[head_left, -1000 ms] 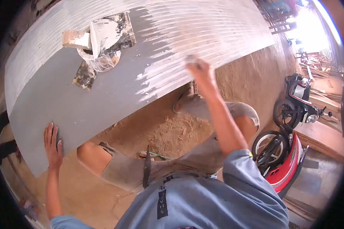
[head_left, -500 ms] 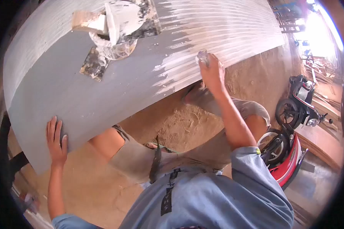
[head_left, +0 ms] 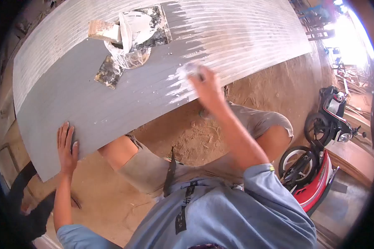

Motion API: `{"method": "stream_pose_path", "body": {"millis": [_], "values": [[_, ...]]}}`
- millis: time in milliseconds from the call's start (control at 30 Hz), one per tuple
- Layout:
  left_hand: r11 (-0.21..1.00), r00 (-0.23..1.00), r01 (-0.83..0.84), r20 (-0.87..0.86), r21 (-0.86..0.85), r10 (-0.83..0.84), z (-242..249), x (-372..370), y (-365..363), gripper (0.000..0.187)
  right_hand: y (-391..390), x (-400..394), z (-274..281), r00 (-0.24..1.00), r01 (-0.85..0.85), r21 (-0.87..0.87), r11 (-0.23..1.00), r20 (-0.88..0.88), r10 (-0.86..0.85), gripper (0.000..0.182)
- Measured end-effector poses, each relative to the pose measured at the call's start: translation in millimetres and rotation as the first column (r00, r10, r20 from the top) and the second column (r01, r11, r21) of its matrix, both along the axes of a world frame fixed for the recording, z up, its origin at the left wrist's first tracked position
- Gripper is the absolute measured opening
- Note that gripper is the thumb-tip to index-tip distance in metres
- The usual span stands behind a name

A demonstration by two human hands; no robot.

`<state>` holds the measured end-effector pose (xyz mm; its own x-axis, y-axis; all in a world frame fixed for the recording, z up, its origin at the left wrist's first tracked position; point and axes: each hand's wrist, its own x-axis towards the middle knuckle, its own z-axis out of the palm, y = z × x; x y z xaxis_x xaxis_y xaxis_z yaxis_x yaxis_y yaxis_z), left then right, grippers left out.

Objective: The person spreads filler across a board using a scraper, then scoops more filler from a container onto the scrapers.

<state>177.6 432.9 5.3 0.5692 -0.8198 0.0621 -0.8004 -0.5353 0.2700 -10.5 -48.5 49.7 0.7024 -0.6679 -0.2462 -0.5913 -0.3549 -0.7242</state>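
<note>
My left hand (head_left: 67, 151) lies flat near the close left corner of a large grey panel (head_left: 83, 97), fingers stretched out. White paste coats the panel's right part in streaks, with a ragged edge against the bare grey. At that edge my right hand (head_left: 207, 89) is closed around a small paste-smeared scraper (head_left: 190, 69), blurred by motion and mostly covered by the fingers. Farther back on the panel stands a clear plastic tub (head_left: 135, 59) of white paste, with a wooden block (head_left: 104, 30) at its rim. Stained plates (head_left: 109, 72) lie beside and behind the tub.
Below the panel is a dusty brown floor (head_left: 195, 137), with my legs astride under its near edge. A red and black motorbike (head_left: 313, 182) stands at right, with another motorbike (head_left: 330, 110) behind it. Wooden boards (head_left: 351, 159) are stacked beyond. A dark shape (head_left: 39, 211) is at lower left.
My right hand has moved left with the scraper, from the streaked area to the edge of the grey. My left hand stays on the panel. The view has shifted slightly.
</note>
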Motion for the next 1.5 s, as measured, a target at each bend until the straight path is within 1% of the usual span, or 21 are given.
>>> {"method": "stream_pose_path", "body": {"millis": [67, 133, 267, 333, 467, 600, 667, 767, 800, 867, 933, 1000, 1033, 1067, 1100, 1133, 1167, 1200, 1267, 1400, 1500], "values": [[1.000, 1.000, -0.003, 0.001, 0.014, 0.003, 0, 1, 1, 0.049, -71, -20, -43, 0.997, 0.015, -0.329, 0.944, 0.073, 0.010, 0.033], [0.999, 1.000, -0.017, 0.006, 0.031, 0.016, -2, 0, 2, 0.049, -109, -27, -36, 0.995, 0.050, -0.566, 0.823, -0.039, -0.087, 0.034], [0.999, 1.000, -0.022, -0.016, 0.036, 0.023, -1, 2, 1, 0.049, -136, -27, -41, 0.988, -0.049, -0.593, 0.804, -0.144, -0.046, 0.034], [0.999, 1.000, -0.011, -0.021, 0.043, 0.012, -1, 3, 3, 0.050, -117, -23, -39, 0.989, -0.083, -0.637, 0.766, -0.148, -0.015, 0.030], [1.000, 1.000, -0.009, -0.013, 0.019, 0.010, 0, 3, 3, 0.050, -62, -5, -32, 0.993, -0.091, -0.622, 0.778, -0.118, 0.022, 0.026], [0.999, 0.999, -0.024, -0.028, 0.045, 0.025, 7, 1, 0, 0.051, -8, 15, -26, 0.990, -0.119, -0.505, 0.855, -0.126, 0.063, 0.025], [0.999, 0.999, -0.026, -0.034, 0.033, 0.027, 6, 3, 0, 0.051, 21, 22, -33, 0.993, -0.115, -0.454, 0.883, -0.058, 0.100, 0.023], [0.999, 0.999, -0.020, -0.028, 0.032, 0.021, 7, 0, 2, 0.052, 65, 37, -25, 0.974, -0.215, -0.429, 0.877, -0.023, 0.227, 0.020], [1.000, 1.000, -0.023, -0.019, 0.019, 0.023, 6, 0, 2, 0.052, 72, 40, -25, 0.974, -0.207, -0.438, 0.875, -0.012, 0.225, 0.020], [1.000, 1.000, -0.016, 0.000, -0.010, 0.016, 2, 2, 0, 0.052, 76, 39, -23, 0.963, -0.271, -0.219, 0.937, -0.046, 0.267, 0.021], [1.000, 1.000, 0.006, 0.011, -0.025, -0.005, -1, 2, 0, 0.053, 67, 34, -12, 0.956, -0.292, -0.180, 0.939, -0.055, 0.287, 0.025], [1.000, 1.000, -0.007, 0.012, -0.023, 0.008, -2, 1, 1, 0.052, 37, 24, -11, 0.994, -0.105, 0.053, 0.993, 0.048, 0.102, 0.031], [1.000, 1.000, -0.017, 0.007, -0.015, 0.017, -2, 1, 1, 0.052, 13, 21, 2, 0.999, -0.037, 0.171, 0.985, -0.020, 0.041, 0.037], [1.000, 1.000, -0.017, 0.008, -0.015, 0.017, -1, 1, 1, 0.052, -17, 8, -45, 0.973, 0.040, -0.309, 0.950, 0.227, 0.033, 0.040], [1.000, 1.000, -0.007, 0.008, -0.020, 0.007, 0, 1, 0, 0.052, -56, -2, -53, 0.981, 0.012, -0.470, 0.882, 0.176, 0.081, 0.041], [1.000, 1.000, 0.002, 0.009, -0.027, -0.002, 1, 1, 0, 0.052, -91, -9, -62, 0.996, 0.005, -0.587, 0.809, 0.076, 0.048, 0.040], [1.000, 1.000, 0.001, 0.008, -0.027, -0.001, 2, 0, -1, 0.052, -112, -13, -60, 0.998, 0.008, -0.722, 0.692, 0.050, 0.040, 0.037], [1.000, 1.000, -0.010, 0.005, -0.016, 0.011, 4, -1, -2, 0.052, -117, -9, -36, 0.997, -0.010, -0.672, 0.741, -0.063, -0.044, 0.033], [1.000, 1.000, -0.020, -0.002, -0.004, 0.020, 2, 0, -1, 0.052, -130, -7, -31, 0.986, -0.078, -0.635, 0.769, -0.161, -0.033, 0.031], [1.000, 1.000, -0.017, -0.008, 0.014, 0.018, -1, 1, 3, 0.051, -109, 6, -36, 0.985, -0.105, -0.636, 0.764, -0.171, -0.007, 0.031], [0.999, 1.000, -0.028, -0.012, 0.017, 0.029, 2, 3, 1, 0.051, -77, 14, -46, 0.986, -0.158, -0.633, 0.757, -0.069, 0.149, 0.033]]}}
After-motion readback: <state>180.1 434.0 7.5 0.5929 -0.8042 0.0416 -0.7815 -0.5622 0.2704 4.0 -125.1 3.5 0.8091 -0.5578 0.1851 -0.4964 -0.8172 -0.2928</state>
